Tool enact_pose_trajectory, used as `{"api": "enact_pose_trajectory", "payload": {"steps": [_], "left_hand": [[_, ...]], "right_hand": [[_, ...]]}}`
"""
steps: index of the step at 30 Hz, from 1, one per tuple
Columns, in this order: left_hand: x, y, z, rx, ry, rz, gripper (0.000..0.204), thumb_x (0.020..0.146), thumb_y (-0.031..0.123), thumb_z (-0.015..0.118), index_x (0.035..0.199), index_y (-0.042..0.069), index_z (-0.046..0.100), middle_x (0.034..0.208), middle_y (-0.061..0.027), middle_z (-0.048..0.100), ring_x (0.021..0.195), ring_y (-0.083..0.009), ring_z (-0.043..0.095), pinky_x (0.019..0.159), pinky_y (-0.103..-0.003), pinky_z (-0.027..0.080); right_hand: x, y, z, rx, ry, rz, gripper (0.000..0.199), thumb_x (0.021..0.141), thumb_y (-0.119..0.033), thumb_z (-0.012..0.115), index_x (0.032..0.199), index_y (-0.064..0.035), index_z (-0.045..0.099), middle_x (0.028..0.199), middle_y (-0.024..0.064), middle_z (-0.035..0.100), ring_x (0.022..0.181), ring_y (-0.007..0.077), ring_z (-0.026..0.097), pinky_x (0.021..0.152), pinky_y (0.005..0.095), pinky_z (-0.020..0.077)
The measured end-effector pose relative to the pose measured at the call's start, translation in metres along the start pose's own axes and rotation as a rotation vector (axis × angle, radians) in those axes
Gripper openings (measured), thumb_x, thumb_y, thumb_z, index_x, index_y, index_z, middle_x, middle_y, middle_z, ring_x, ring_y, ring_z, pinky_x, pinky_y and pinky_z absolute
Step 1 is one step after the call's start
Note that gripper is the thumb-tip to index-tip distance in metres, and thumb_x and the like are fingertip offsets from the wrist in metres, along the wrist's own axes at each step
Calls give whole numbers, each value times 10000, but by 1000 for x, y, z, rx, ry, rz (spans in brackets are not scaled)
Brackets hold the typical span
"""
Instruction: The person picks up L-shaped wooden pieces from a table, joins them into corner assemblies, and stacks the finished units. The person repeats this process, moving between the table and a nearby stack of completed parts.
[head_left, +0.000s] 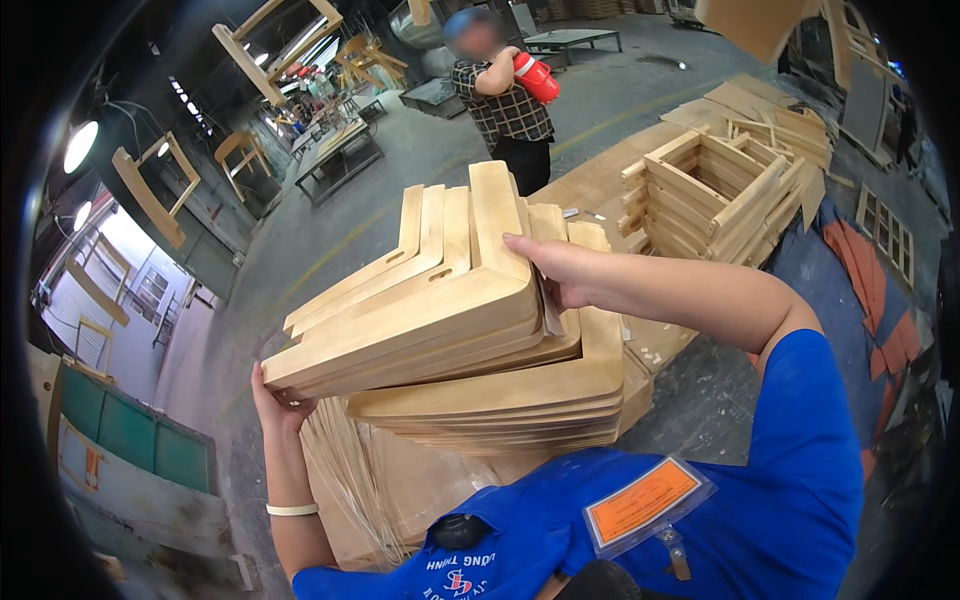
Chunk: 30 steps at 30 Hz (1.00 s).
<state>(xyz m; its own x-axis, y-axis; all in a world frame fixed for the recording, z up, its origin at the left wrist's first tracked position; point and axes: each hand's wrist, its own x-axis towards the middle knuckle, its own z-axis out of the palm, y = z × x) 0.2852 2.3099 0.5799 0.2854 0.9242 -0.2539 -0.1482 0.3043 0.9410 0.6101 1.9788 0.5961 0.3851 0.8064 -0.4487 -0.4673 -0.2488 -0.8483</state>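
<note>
A stack of pale L-shaped wooden pieces (400,325) is held tilted between my two hands. At its near left end, my left hand (284,405) is closed with the thumb at the edge and the fingers underneath. My right hand (555,265) grips the corner side at the right, thumb on the upper piece and the other fingers mostly hidden. Just below sits a second stack of similar L-shaped pieces (500,400), its layers slightly fanned. Small slots show in some of the upper pieces.
Cardboard (600,185) covers the work surface, where stacked wooden frames (715,195) stand at the right. A person (505,100) beyond holds a red container (536,77). Wooden frames (150,195) hang at the left. A bundle of thin strips (345,480) hangs below the stacks.
</note>
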Motion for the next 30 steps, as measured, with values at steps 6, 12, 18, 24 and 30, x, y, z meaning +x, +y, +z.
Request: {"api": "enact_pose_trajectory", "payload": {"steps": [6,12,18,24,30], "left_hand": [[9,-10,5,26,-9,-45,650,806,660,460,1211,153,493,1260,-107,473,1129,-321,426,881,-525,342],[8,-11,1,62,-78,1,666,814,688,437,1199,150,508,1246,-102,485,1115,-314,437,863,-531,357],[25,-14,-11,156,-36,25,697,829,717,403,1203,138,509,1235,-83,491,1110,-309,443,900,-546,338],[55,-38,-52,276,-1,110,761,847,741,358,1293,134,471,1242,-80,493,1128,-280,446,1003,-537,263],[57,-64,-43,65,-33,250,793,837,742,366,1350,140,410,1390,-75,421,1284,-248,374,1023,-492,263]], "right_hand": [[8,-14,-1,-84,-5,73,655,963,-518,354,1451,-91,255,1466,156,308,1342,306,320,1006,563,330],[15,-12,-8,-90,-18,82,666,952,-513,404,1441,-81,272,1425,178,340,1313,331,324,1010,567,305],[13,-10,-26,-198,-15,61,498,954,-319,499,1354,-49,376,1271,166,480,1166,287,500,841,475,473],[-7,9,-66,-281,-82,-217,460,925,-137,464,1366,-37,379,1027,87,582,781,125,583,595,274,494],[-3,70,-66,110,-6,-369,534,927,-156,519,1403,-40,309,816,-14,463,611,44,410,485,195,385]]}}
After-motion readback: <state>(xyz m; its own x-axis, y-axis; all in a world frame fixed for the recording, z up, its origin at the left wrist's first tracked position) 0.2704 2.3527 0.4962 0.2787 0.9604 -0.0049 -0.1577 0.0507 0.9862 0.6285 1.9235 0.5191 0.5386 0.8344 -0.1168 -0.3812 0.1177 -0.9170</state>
